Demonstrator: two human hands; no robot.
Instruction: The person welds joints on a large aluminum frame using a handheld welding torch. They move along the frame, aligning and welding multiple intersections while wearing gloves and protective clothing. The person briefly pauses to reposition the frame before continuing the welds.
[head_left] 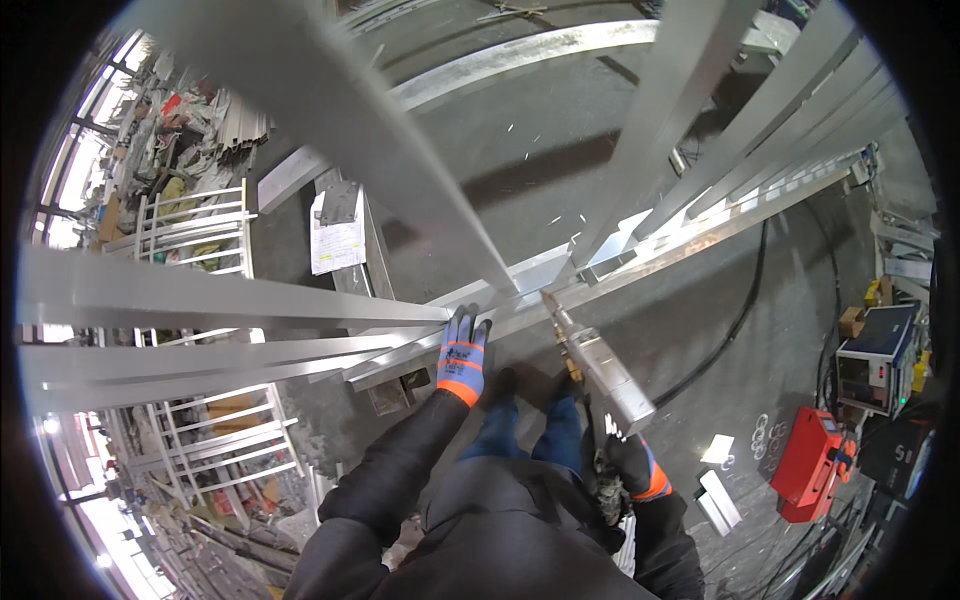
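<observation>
My left hand (462, 355), in a blue-grey and orange work glove, rests on the bottom rail (535, 318) of a metal frame. Its fingers are stretched out over the rail, beside the foot of a grey upright bar (400, 312). My gloved right hand (634, 466) is closed round the rear of a handheld welding gun (608, 372) with a boxy silver body. The gun's narrow copper-coloured nozzle (549, 302) points at the rail near the foot of another upright (470, 235). Whether the nozzle touches the metal I cannot tell. Part of my right hand's grip is hidden.
More uprights (690, 120) rise along the rail to the right. Papers (338, 240) lie beyond the rail at left, near white rack-like frames (215, 440) and scrap. A black cable (735, 325) crosses the floor. A red machine (812, 465) and a dark-blue box (877, 358) stand at right.
</observation>
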